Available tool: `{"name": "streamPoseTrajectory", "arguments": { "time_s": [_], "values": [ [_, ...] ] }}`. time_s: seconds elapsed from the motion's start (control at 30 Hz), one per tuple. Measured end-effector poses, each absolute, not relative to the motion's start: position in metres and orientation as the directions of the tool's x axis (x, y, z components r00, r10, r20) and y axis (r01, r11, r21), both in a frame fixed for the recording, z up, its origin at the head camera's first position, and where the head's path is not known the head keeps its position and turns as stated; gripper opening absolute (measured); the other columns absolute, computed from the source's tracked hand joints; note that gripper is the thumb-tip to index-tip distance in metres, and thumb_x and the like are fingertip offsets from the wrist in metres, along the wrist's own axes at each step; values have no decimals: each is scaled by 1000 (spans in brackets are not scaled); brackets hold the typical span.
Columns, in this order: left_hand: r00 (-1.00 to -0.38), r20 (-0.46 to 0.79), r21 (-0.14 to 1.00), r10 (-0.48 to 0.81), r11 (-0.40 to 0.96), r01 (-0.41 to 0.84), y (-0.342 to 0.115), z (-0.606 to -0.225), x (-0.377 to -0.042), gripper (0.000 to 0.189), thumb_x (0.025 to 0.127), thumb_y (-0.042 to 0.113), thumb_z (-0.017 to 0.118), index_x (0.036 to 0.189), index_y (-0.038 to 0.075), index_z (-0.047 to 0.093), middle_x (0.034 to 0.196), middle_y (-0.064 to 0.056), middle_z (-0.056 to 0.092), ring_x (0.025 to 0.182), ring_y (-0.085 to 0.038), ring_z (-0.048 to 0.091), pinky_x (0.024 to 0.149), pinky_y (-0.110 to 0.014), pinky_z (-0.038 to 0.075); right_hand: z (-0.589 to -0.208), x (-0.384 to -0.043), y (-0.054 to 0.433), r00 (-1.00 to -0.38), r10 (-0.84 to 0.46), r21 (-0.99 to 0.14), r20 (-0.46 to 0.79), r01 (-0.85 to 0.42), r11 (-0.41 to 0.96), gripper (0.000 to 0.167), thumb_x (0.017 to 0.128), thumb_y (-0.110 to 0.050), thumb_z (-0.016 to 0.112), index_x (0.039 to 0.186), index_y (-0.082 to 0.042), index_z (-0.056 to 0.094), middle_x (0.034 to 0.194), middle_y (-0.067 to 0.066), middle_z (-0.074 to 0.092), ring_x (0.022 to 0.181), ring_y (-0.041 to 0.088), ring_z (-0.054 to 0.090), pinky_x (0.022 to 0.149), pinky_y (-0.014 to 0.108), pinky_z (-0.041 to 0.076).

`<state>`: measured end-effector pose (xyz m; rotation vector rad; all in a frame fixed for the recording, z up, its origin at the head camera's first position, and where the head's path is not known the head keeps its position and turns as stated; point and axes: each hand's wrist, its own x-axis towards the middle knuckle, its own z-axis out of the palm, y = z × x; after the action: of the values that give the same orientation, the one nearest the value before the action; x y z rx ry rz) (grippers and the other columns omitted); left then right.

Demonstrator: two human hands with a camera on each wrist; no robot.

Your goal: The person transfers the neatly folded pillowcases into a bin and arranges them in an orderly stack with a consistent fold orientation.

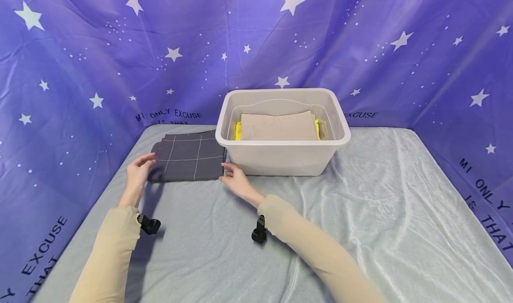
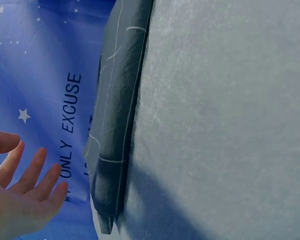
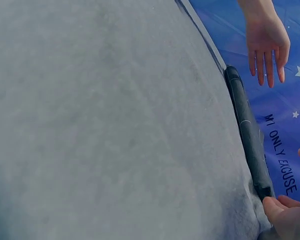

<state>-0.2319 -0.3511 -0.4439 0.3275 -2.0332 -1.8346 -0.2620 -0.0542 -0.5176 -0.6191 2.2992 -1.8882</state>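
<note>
A folded dark grey cloth with thin white grid lines lies flat at the left of the table, against the bin's left side. My left hand is by the cloth's left edge; in the left wrist view that hand has its fingers spread loosely and apart from the cloth. At the cloth's right end is my right hand. The right wrist view has this hand with a fingertip at the near corner of the cloth, thumb and fingers parted.
A light grey plastic bin stands right of the cloth, holding a folded beige cloth with something yellow under it. Grey plush fabric with wrinkles covers the table. A purple star-print curtain hangs behind and at both sides.
</note>
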Motion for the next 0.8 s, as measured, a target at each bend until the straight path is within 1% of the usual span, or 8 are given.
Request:
{"name": "streamPoseTrajectory", "arguments": {
  "time_s": [0.1, 0.23, 0.3, 0.47, 0.5, 0.6, 0.7, 0.8],
  "values": [
    [-893, 140, 988, -427, 125, 95, -362, -457, -245, 19, 82, 9, 60, 97, 17, 68, 80, 14, 65, 79, 0, 59, 70, -9, 43, -467, -234, -48, -920, -374, -973, 113, -178, 146, 48, 83, -12, 58, 128, -3, 43, 129, 15, 43, 116, 26, 45, 95, 30, 37],
    [-894, 117, 984, -432, 171, 47, -345, -432, -233, 25, 82, 6, 57, 106, 5, 64, 78, 16, 63, 74, 3, 57, 70, -9, 42, -423, -210, -45, -928, -368, -983, 57, -115, 140, 48, 83, -1, 52, 128, 8, 37, 133, 26, 34, 121, 38, 35, 100, 38, 31],
    [-893, 99, 978, -438, 209, 6, -333, -414, -224, 29, 82, 4, 54, 110, -2, 60, 73, 20, 61, 72, 6, 55, 70, -9, 40, -414, -207, -45, -929, -367, -982, 50, -112, 151, 49, 84, -1, 51, 129, 9, 34, 134, 26, 31, 123, 38, 32, 100, 38, 29],
    [-884, 47, 960, -465, 267, -89, -320, -396, -216, 31, 83, 3, 52, 114, -2, 57, 65, 29, 52, 71, 10, 49, 71, -8, 35, -420, -212, -53, -944, -329, -978, 31, -96, 184, 54, 86, -6, 51, 133, 5, 29, 139, 22, 26, 125, 35, 30, 101, 35, 29],
    [-878, 32, 957, -477, 269, -111, -320, -396, -217, 33, 83, 3, 52, 116, -2, 56, 69, 26, 55, 73, 9, 49, 73, -8, 35, -421, -213, -55, -948, -317, -981, 19, -79, 179, 55, 85, -5, 52, 134, 6, 28, 139, 22, 25, 125, 35, 29, 102, 35, 27],
    [-866, 10, 935, -499, 313, -170, -324, -402, -221, 38, 84, 5, 51, 121, 0, 52, 95, 4, 64, 79, 7, 48, 76, -10, 34, -425, -216, -61, -959, -282, -980, -5, -52, 193, 59, 84, -6, 54, 135, 4, 26, 141, 22, 23, 128, 34, 25, 104, 35, 23],
    [-879, 2, 915, -477, 355, -191, -327, -405, -222, 42, 85, 6, 48, 126, 0, 46, 124, -18, 50, 103, -7, 51, 88, -18, 36, -431, -218, -66, -965, -262, -966, 18, -85, 244, 62, 84, -11, 56, 135, 5, 25, 141, 22, 23, 129, 33, 23, 105, 36, 21],
    [-900, 1, 897, -436, 398, -192, -329, -407, -221, 45, 86, 6, 46, 130, -1, 42, 131, -21, 41, 122, -27, 37, 99, -31, 31, -477, -248, -76, -960, -264, -948, 88, -162, 275, 65, 84, -22, 57, 136, 3, 25, 140, 21, 25, 128, 30, 25, 103, 33, 26]
  ]
}}
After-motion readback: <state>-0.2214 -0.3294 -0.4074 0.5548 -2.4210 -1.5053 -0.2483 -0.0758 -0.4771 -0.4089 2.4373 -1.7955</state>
